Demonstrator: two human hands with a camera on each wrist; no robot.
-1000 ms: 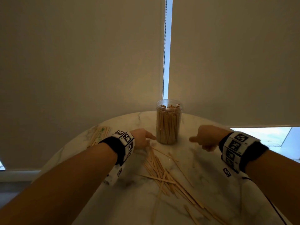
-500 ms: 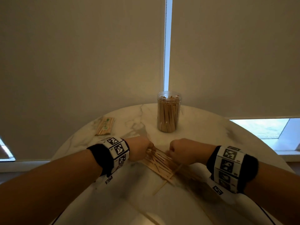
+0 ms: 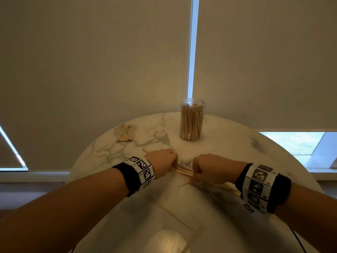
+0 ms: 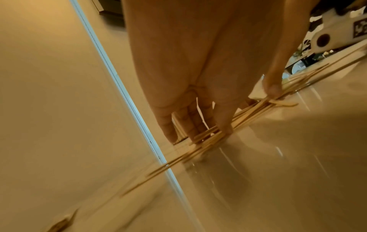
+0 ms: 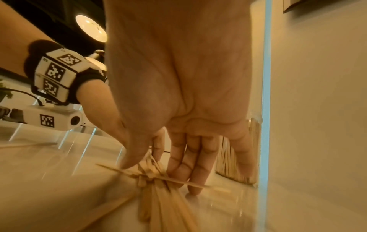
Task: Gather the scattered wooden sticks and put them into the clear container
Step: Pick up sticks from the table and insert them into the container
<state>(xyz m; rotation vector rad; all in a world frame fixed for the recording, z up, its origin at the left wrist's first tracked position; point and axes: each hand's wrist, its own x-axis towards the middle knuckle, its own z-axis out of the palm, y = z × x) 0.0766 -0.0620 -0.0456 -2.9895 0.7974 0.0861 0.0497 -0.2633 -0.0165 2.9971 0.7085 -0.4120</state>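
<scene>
Nearest to us a few loose sticks (image 3: 175, 217) lie on the pale marble counter (image 3: 228, 143), beside a blurred pale round shape at the bottom edge that we cannot identify. Those strays are not yet collected.

Just beyond them, our left hand (image 3: 162, 164) and right hand (image 3: 209, 169) meet over the main bundle of sticks (image 3: 183, 170). The left grip has its fingertips (image 4: 223, 125) and thumb closed on the bundle from one end; the right grip pinches the other end between thumb and fingers (image 5: 190, 164), with one stick lying crosswise under it.

To do this step well, we judge it best to square the sticks parallel first, pressing both ends inward against the counter so no tips fan out, then lift with one firm hold round the middle. The crosswise stick may slip free on the lift, so we should tuck it in or leave it for a later pass.

Farther back, well apart from our hands, stands the clear jar (image 3: 192, 119), upright and open-topped, already packed nearly full with upright sticks. Room looks tight, so we should feed the bundle in end first. To its left lies a small flat pack of sticks (image 3: 126, 133).
</scene>
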